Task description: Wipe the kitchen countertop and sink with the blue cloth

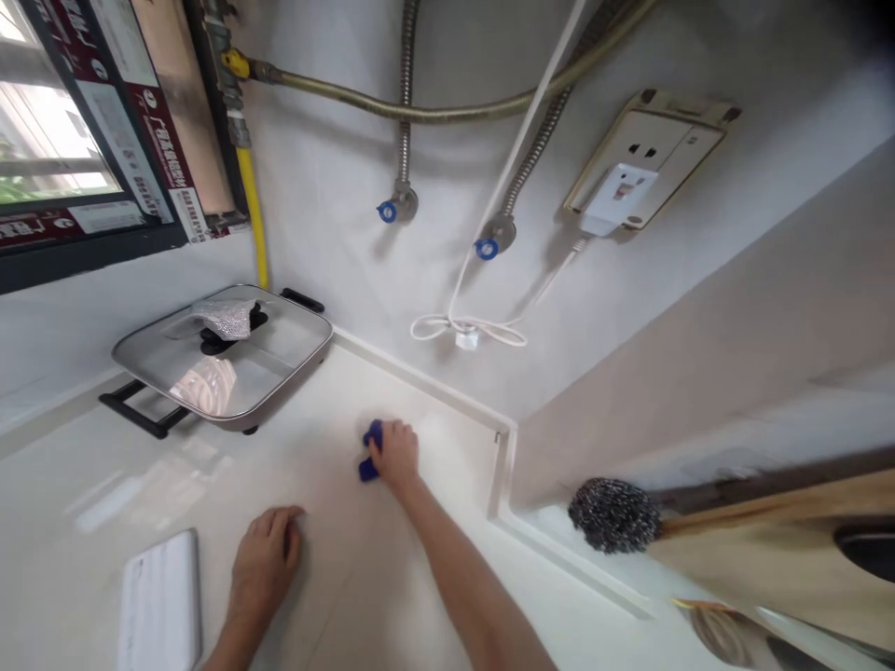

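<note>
My right hand (395,453) presses a blue cloth (370,451) to the surface (336,559), fingers curled over it, near the far wall. My left hand (266,557) lies flat, fingers spread, empty, beside a white pad (159,601). A lidded pan (224,359) sits far left.

Right hand (395,454) grips blue cloth (370,450); left hand (267,557) flat on counter (336,559).
</note>
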Tool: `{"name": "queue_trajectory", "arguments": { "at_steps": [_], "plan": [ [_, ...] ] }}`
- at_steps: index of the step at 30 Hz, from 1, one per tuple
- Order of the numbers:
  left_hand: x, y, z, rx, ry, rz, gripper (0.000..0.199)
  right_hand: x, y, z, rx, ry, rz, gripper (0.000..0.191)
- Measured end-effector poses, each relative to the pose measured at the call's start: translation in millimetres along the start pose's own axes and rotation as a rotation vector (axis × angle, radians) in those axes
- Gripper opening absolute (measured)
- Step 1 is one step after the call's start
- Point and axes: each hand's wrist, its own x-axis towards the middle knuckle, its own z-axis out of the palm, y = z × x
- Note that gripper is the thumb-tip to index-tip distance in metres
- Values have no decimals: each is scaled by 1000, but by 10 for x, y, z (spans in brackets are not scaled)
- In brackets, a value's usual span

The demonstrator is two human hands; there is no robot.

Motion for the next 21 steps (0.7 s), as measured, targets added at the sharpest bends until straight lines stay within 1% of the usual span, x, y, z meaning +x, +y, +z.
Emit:
{"name": "queue_trajectory", "arguments": {
  "at_steps": [2, 5, 7, 8, 9, 11, 14, 18, 21],
  "plan": [
    [4, -8, -5, 6, 1, 12, 26, 103, 352, -54, -22, 20, 118, 31],
    [13, -27, 4, 22, 16, 28, 26, 86, 844, -158, -71, 42, 289, 31],
    [24, -37, 14, 35, 26, 43, 26, -21, 1058, -221, -103, 51, 367, 30],
    [31, -39, 19, 43, 30, 52, 27, -98, 1118, -244, -115, 55, 393, 30],
    [40, -39, 21, 51, 37, 62, 28, -187, 1144, -260, -125, 57, 409, 30],
    [58, -33, 22, 66, 52, 72, 29, -400, 1113, -276, -135, 60, 417, 28],
    [85, -5, 7, 83, 54, 60, 32, -811, 930, -277, -130, 58, 375, 26],
    [103, 46, -40, 59, 40, 7, 36, -1530, 666, -245, -109, 59, 274, 23],
    [78, 68, -82, -31, 59, -56, 39, -2160, 625, -148, -64, 101, 154, 29]
  ]
}}
